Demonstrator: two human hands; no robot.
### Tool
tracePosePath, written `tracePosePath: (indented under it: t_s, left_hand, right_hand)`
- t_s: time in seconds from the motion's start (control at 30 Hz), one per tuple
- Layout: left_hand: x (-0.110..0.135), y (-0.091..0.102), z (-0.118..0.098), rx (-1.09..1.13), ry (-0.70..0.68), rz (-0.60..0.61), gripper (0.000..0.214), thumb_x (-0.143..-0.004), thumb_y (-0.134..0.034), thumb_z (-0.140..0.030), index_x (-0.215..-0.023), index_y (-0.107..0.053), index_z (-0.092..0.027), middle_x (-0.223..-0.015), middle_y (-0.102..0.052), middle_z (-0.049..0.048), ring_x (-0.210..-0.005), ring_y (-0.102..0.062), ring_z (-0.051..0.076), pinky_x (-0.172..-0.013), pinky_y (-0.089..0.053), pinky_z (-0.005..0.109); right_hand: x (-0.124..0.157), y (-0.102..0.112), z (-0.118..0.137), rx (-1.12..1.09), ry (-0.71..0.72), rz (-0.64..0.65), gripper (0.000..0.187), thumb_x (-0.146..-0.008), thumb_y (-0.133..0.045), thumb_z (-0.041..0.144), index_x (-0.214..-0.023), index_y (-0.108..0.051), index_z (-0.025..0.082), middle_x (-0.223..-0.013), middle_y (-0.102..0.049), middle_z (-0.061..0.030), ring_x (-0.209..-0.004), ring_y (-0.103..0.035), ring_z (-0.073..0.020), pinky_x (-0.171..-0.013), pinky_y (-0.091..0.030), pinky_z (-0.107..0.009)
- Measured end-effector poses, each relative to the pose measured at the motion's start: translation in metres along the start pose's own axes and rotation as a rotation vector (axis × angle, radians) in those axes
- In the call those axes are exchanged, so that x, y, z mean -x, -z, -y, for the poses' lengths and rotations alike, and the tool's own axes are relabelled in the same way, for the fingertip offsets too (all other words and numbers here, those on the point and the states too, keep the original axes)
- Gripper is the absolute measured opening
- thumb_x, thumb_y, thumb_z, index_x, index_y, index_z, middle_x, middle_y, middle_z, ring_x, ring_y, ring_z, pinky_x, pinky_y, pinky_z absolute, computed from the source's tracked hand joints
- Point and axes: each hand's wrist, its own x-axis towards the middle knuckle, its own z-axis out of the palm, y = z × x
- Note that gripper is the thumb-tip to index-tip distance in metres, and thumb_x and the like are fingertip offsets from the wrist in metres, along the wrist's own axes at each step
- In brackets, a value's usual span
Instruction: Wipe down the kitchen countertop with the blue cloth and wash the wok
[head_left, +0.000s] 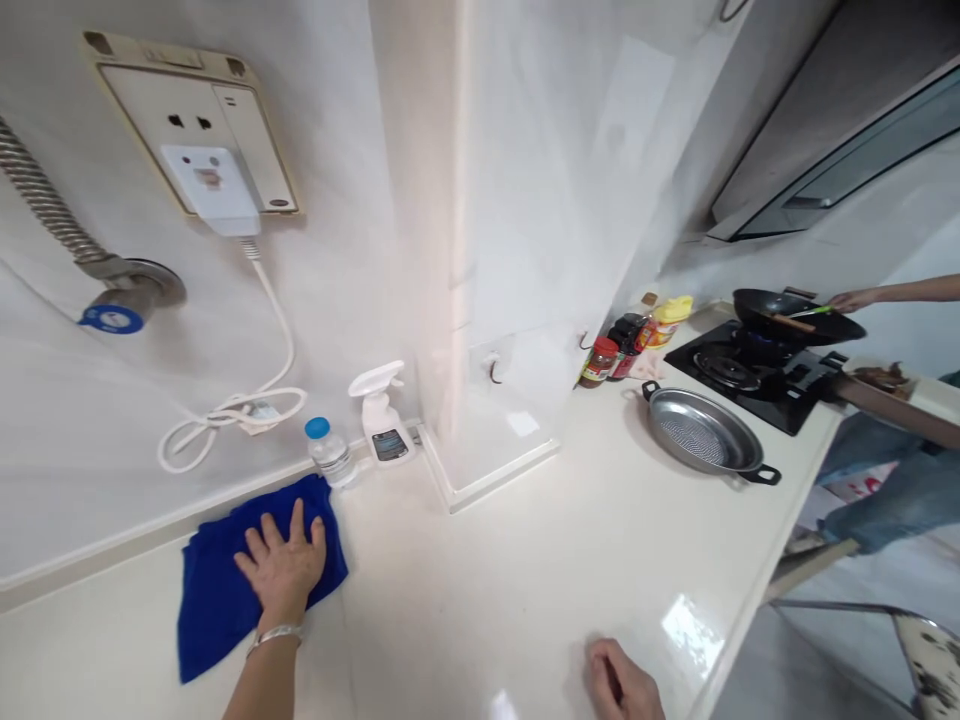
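My left hand (pixel 283 570) lies flat with fingers spread on a dark blue cloth (pixel 217 600) on the white countertop (pixel 480 610), near the wall. It wears a bracelet (pixel 276 636) at the wrist. Just behind the cloth stands a clear bottle with a blue cap (pixel 331 455), beside a white spray bottle (pixel 381 415). At the bottom edge, my right hand (pixel 622 685) rests curled in a loose fist above or on the counter. Nothing shows in its fingers, and part of it is cut off by the frame.
A two-handled metal pan (pixel 701 430) sits on the counter's right, near several jars and bottles (pixel 622 345). At the black gas stove (pixel 739 375), another person's hand (pixel 853 300) works at a wok (pixel 757 312). A wall pillar (pixel 502 440) juts out. A white cord (pixel 281 310) hangs from the socket.
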Motion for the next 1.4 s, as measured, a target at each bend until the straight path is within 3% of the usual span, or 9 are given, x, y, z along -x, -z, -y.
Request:
tracePosePath:
  t_s: [0.13, 0.33, 0.53, 0.73, 0.83, 1.0, 1.4]
  left_hand:
    - [0.028, 0.000, 0.001, -0.014, -0.083, -0.140, 0.065, -0.097, -0.022, -0.051, -0.148, -0.046, -0.018, -0.156, -0.037, 0.0283, -0.149, -0.025, 0.047, -0.114, -0.024, 0.070]
    - [0.079, 0.004, -0.015, -0.076, -0.108, -0.186, 0.059, -0.097, -0.032, -0.044, -0.146, -0.048, -0.015, -0.156, -0.040, 0.0282, -0.149, -0.027, 0.047, -0.111, -0.031, 0.071]
    - [0.146, 0.009, -0.054, -0.095, -0.252, -0.222, 0.061, -0.094, -0.047, -0.039, -0.150, -0.042, -0.015, -0.155, -0.041, 0.0287, -0.149, -0.028, 0.049, -0.108, -0.035, 0.075]
    - [0.222, 0.006, -0.102, -0.106, -0.358, -0.211, 0.061, -0.095, -0.048, -0.033, -0.151, -0.038, -0.012, -0.158, -0.033, 0.0317, -0.151, -0.019, 0.050, -0.114, -0.031, 0.073]
    - [0.244, 0.005, -0.118, -0.099, -0.386, -0.206, 0.061, -0.094, -0.048, -0.031, -0.152, -0.037, -0.013, -0.160, -0.029, 0.0318, -0.152, -0.014, 0.050, -0.114, -0.029, 0.073]
    - [0.237, 0.004, -0.133, -0.122, -0.324, -0.197, 0.061, -0.095, -0.046, -0.032, -0.152, -0.037, -0.013, -0.157, -0.032, 0.0345, -0.150, -0.019, 0.054, -0.111, -0.030, 0.077]
    - [0.153, -0.019, -0.181, -0.025, -0.168, -0.231, 0.056, -0.095, -0.047, -0.034, -0.149, -0.044, -0.019, -0.154, -0.038, 0.0334, -0.145, -0.027, 0.057, -0.102, -0.034, 0.082]
  right_hand:
    - [-0.003, 0.000, -0.006, 0.021, 0.096, 0.032, 0.033, -0.101, -0.042, 0.040, -0.083, -0.063, 0.022, -0.056, -0.052, 0.0045, -0.046, -0.049, -0.0099, -0.047, -0.044, -0.017]
    - [-0.004, -0.003, -0.001, 0.068, 0.114, 0.009, 0.023, -0.098, -0.041, 0.027, -0.084, -0.058, 0.022, -0.059, -0.049, 0.0058, -0.048, -0.047, -0.0093, -0.051, -0.043, -0.018]
    - [-0.003, -0.001, 0.001, 0.086, 0.086, 0.073, 0.023, -0.099, -0.037, 0.027, -0.084, -0.054, 0.022, -0.060, -0.045, 0.0060, -0.051, -0.048, -0.0103, -0.053, -0.042, -0.020]
    - [-0.002, -0.003, -0.002, 0.050, 0.090, 0.069, 0.021, -0.097, -0.039, 0.026, -0.083, -0.054, 0.022, -0.059, -0.044, 0.0071, -0.049, -0.047, -0.0100, -0.052, -0.041, -0.019]
    - [-0.001, -0.003, -0.005, 0.028, 0.115, 0.084, 0.019, -0.096, -0.041, 0.025, -0.084, -0.055, 0.022, -0.058, -0.044, 0.0074, -0.048, -0.047, -0.0097, -0.051, -0.042, -0.019]
    - [-0.001, -0.002, -0.005, 0.033, 0.112, 0.078, 0.020, -0.097, -0.042, 0.027, -0.085, -0.057, 0.022, -0.057, -0.046, 0.0072, -0.047, -0.048, -0.0099, -0.051, -0.043, -0.019]
    - [-0.004, 0.002, 0.001, -0.011, 0.087, 0.092, 0.026, -0.098, -0.041, 0.031, -0.082, -0.059, 0.022, -0.056, -0.050, 0.0057, -0.046, -0.049, -0.0099, -0.050, -0.044, -0.017]
